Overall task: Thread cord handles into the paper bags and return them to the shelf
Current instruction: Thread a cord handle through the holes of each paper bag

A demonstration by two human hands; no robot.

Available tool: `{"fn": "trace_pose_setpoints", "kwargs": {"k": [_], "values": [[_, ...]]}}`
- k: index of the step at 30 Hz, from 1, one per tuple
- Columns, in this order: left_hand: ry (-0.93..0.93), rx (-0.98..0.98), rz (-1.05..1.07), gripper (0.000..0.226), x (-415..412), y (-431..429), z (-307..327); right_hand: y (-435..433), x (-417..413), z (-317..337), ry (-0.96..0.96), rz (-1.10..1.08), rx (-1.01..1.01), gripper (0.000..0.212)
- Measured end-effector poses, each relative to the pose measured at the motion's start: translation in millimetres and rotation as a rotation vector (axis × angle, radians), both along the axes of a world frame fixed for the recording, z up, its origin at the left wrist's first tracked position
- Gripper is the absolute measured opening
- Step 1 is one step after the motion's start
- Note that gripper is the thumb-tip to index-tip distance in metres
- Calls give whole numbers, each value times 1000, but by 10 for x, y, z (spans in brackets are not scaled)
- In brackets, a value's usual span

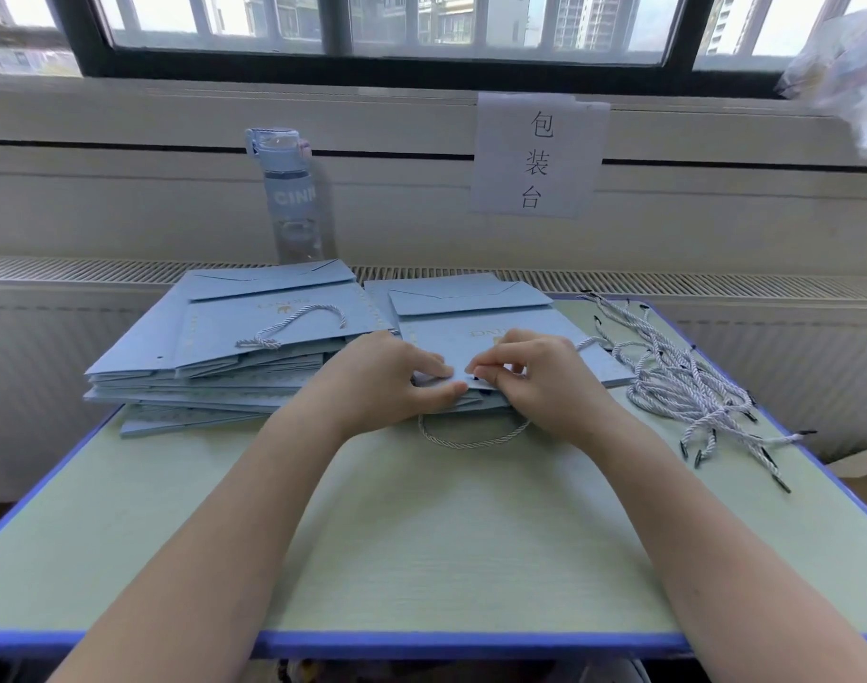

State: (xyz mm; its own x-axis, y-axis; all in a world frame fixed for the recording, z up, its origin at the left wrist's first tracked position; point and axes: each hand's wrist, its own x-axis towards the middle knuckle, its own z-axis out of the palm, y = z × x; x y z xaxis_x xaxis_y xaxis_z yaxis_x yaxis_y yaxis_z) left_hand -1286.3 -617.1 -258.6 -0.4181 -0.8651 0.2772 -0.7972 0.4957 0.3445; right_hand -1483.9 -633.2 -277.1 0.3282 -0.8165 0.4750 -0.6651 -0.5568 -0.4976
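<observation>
Threading step | left hand [392,377] grips paper bag [436,337] edge, right hand [535,372] pinches cord [588,343] | next, probably: steady poke through the bag

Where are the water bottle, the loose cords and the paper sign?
water bottle [293,199]: head view, on its printed label band.
loose cords [668,382]: head view, in the middle of the tangled pile.
paper sign [500,160]: head view, on the blank left part of the sheet.
</observation>
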Motion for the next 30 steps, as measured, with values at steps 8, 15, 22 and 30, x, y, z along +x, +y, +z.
{"fn": "trace_pose_setpoints", "kwargs": {"k": [8,15,22,30], "values": [[152,-139,-65,45,-34,-1,-9,53,-15,75,20,-3,16,23],[278,-151,-19,50,-58,-40,-82,72,20,74,125,-33,-36,48],[653,-294,146,19,-44,-48,-17,124,12,169,-249,-150,-731,24],[641,-305,105,19,-126,-36,-100,84,151,-10,-142,-138,-328,13]]}}
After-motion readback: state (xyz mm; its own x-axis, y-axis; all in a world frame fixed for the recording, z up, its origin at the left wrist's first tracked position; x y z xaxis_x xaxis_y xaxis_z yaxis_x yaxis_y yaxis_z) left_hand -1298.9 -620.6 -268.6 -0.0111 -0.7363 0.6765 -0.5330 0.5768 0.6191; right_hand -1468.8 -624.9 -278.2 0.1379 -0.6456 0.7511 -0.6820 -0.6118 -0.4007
